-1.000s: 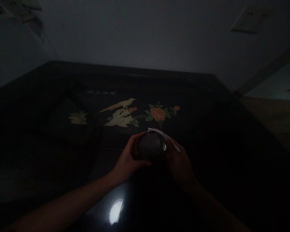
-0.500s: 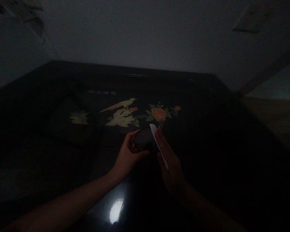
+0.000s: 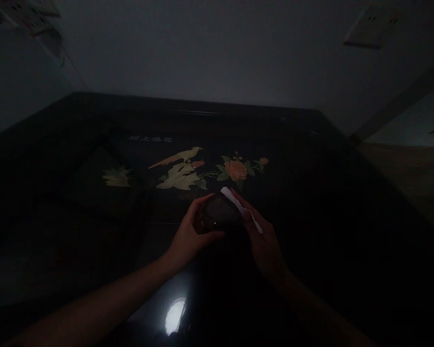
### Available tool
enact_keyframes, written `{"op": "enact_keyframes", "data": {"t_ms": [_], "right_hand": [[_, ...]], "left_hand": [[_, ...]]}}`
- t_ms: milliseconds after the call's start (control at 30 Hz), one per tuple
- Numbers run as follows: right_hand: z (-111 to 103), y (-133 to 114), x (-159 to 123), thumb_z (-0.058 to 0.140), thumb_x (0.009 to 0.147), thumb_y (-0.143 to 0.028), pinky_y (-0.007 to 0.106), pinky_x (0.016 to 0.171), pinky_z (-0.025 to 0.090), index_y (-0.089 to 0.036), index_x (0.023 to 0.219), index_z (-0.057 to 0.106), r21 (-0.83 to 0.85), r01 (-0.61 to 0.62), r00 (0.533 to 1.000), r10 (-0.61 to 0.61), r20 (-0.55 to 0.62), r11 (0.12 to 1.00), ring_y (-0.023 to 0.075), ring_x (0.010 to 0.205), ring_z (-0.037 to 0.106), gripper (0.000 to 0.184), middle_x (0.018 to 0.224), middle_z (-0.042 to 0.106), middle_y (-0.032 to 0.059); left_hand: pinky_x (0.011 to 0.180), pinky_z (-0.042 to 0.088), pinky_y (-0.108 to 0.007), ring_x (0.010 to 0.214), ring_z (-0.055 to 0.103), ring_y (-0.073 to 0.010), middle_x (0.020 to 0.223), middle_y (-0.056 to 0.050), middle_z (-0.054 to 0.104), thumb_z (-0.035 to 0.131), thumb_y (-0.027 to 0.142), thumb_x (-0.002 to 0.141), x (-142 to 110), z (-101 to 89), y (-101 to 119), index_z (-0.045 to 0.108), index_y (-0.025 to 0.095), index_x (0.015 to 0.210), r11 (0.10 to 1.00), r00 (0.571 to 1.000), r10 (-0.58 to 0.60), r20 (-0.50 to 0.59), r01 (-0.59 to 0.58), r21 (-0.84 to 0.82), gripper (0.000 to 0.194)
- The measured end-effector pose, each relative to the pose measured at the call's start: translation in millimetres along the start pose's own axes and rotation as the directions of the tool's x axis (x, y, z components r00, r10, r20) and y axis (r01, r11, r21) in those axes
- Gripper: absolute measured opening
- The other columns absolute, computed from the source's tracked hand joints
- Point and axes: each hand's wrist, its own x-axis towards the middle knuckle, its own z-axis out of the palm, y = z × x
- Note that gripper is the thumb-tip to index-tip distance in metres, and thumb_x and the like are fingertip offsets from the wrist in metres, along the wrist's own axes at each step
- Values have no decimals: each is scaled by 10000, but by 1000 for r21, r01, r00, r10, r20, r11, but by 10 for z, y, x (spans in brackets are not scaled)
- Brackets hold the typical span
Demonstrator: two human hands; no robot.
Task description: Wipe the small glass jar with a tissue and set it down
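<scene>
The scene is very dark. My left hand (image 3: 188, 236) is wrapped round a small dark round container (image 3: 219, 217), held just above a glossy black table (image 3: 311, 202). My right hand (image 3: 262, 241) closes in on the container from the right and pinches a thin white strip (image 3: 241, 208), paper or a small utensil, lying across the container's right rim. What the container holds cannot be made out.
The tabletop bears an inlaid picture of a bird (image 3: 179, 156) and orange flowers (image 3: 236, 169) just beyond my hands. A bright light reflection (image 3: 174, 315) sits near the front edge. A pale wall with an outlet plate (image 3: 363, 29) rises behind; floor (image 3: 412, 178) shows at the right.
The white strip has swung from pointing down along my right palm to lying across the container's rim. My right hand has shifted slightly right; my left hand keeps its hold.
</scene>
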Motion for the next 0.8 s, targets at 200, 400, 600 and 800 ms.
{"op": "enact_keyframes", "data": {"t_ms": [200, 400, 600, 800], "right_hand": [[-51, 26, 90, 472, 933, -453, 404, 1063, 414, -226, 1204, 641, 232, -147, 989, 147, 17, 961, 226, 1189, 580, 391, 1254, 648, 49], [-161, 34, 162, 479, 926, -461, 423, 1053, 417, -214, 1179, 657, 245, -71, 988, 101, -114, 967, 236, 1153, 607, 396, 1211, 673, 63], [-151, -41, 53, 408, 968, -363, 409, 1069, 412, -236, 1255, 603, -164, 133, 989, -141, -37, 977, 220, 1234, 547, 370, 1302, 612, 46], [-69, 38, -3, 376, 967, -207, 392, 1109, 384, -253, 1371, 477, -394, 383, 924, -353, 148, 836, 185, 1319, 451, 418, 1427, 485, 36]], "left_hand": [[1042, 401, -401, 1227, 519, -303, 1268, -83, 608, 839, 127, 520, -9, 22, 12, 548, 229, 1209, 994, 996, -51, 75, 58, -93, 755], [1027, 403, -369, 1241, 504, -292, 1303, -96, 576, 831, 161, 557, -26, 54, -9, 498, 219, 1281, 927, 976, -185, 110, 211, -311, 800], [952, 456, -298, 1215, 518, -246, 1323, -62, 548, 821, 67, 524, -6, 41, -13, 529, 248, 1227, 901, 973, -221, 64, 229, -369, 782], [913, 493, -358, 1081, 603, -248, 1159, -76, 640, 806, 239, 652, 24, -16, -61, 584, 217, 1160, 859, 974, -165, 154, 219, -462, 555]]}}
